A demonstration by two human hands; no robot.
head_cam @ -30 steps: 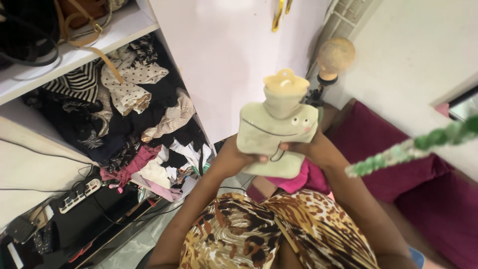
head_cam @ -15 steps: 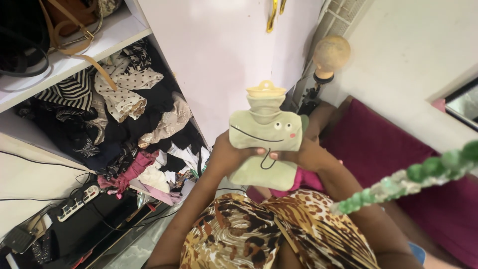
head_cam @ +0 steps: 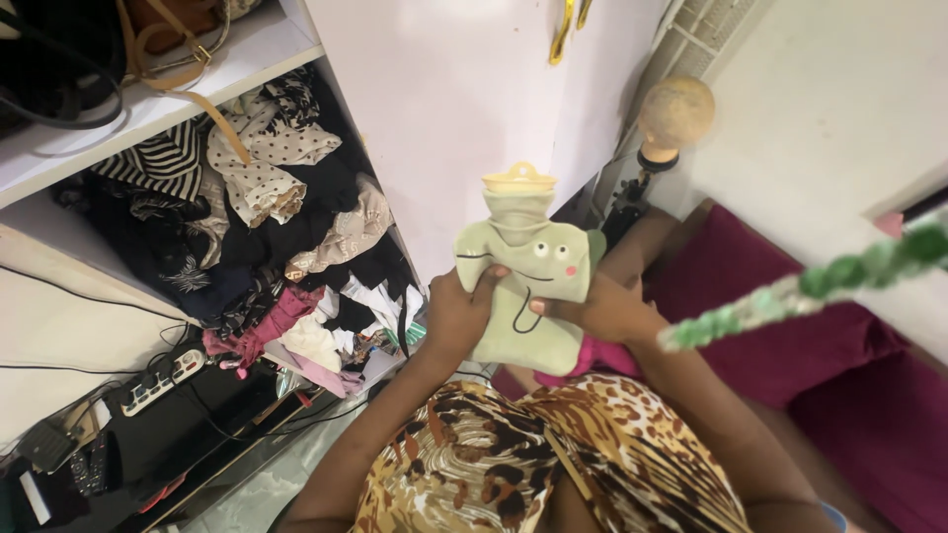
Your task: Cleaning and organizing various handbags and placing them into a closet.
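Note:
I hold a pale green hot water bottle [head_cam: 526, 286] upright in front of me, in a soft cover with a cartoon face and a yellow stopper [head_cam: 518, 181] on top. My left hand [head_cam: 457, 314] grips its left side, fingers curled over the front. My right hand [head_cam: 595, 308] holds the right side, thumb pressed on the front near a dark loop. A pink cloth [head_cam: 585, 355] shows just under the bottle.
An open wardrobe [head_cam: 188, 94] on the left is stuffed with crumpled clothes [head_cam: 267, 227], bags on the shelf above. A white power strip [head_cam: 158, 379] and cables lie below. A pink door [head_cam: 464, 109], a round-topped stand [head_cam: 671, 114] and a maroon sofa [head_cam: 780, 326] are ahead. A green beaded strand [head_cam: 800, 291] hangs close.
The bottle has come lower and closer. My left fingers have shifted up over its front, covering part of the face's mouth.

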